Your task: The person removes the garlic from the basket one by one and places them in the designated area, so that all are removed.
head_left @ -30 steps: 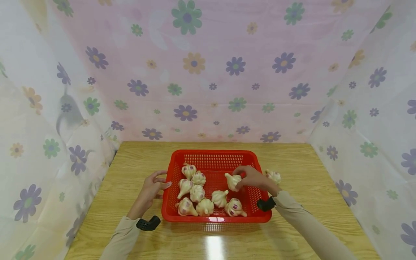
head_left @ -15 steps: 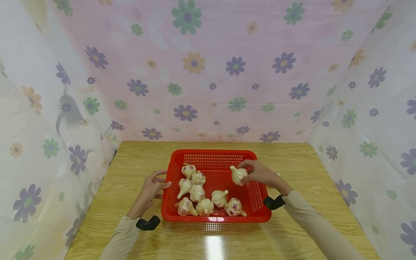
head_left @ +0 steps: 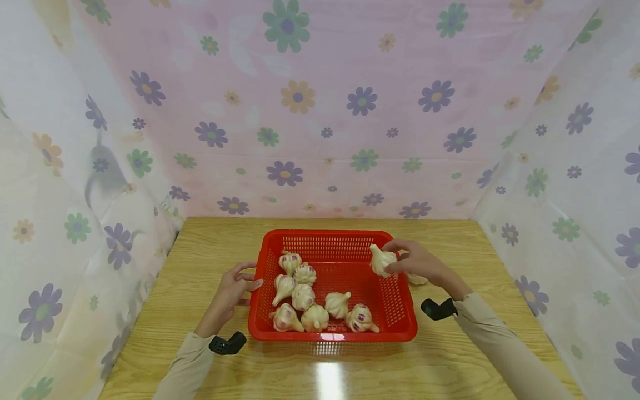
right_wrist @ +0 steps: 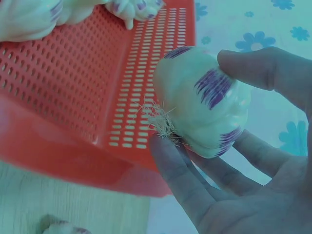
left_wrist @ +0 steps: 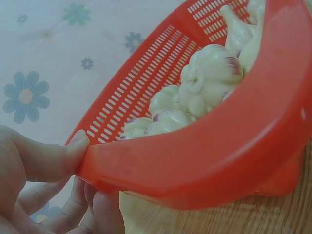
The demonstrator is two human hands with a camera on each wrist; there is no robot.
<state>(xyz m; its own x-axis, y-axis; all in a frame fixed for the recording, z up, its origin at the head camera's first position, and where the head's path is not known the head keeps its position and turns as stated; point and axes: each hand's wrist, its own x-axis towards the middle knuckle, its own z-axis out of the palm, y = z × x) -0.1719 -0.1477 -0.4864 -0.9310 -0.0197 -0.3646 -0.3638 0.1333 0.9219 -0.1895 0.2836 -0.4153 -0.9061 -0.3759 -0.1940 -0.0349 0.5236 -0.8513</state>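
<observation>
A red perforated plastic basket (head_left: 330, 336) stands on the table with several garlic bulbs (head_left: 303, 297) inside, mostly at its left and front. My left hand (head_left: 232, 289) grips the basket's left rim; the left wrist view has the thumb over the rim (left_wrist: 195, 151) and fingers beneath. Between the thumb and fingers of my right hand (head_left: 420, 264) is a garlic bulb (head_left: 381, 261), raised over the basket's right side. Purple streaks and a tuft of roots show on this held bulb (right_wrist: 202, 102) in the right wrist view.
One more garlic bulb (head_left: 417, 279) lies on the wooden table (head_left: 465, 255) right of the basket, partly hidden by my right hand and the rim. Flowered cloth (head_left: 327, 111) encloses the table at the back and sides.
My right hand has carried the garlic bulb rightward and up, from inside the basket toward its right rim. The left hand and basket have stayed in place.
</observation>
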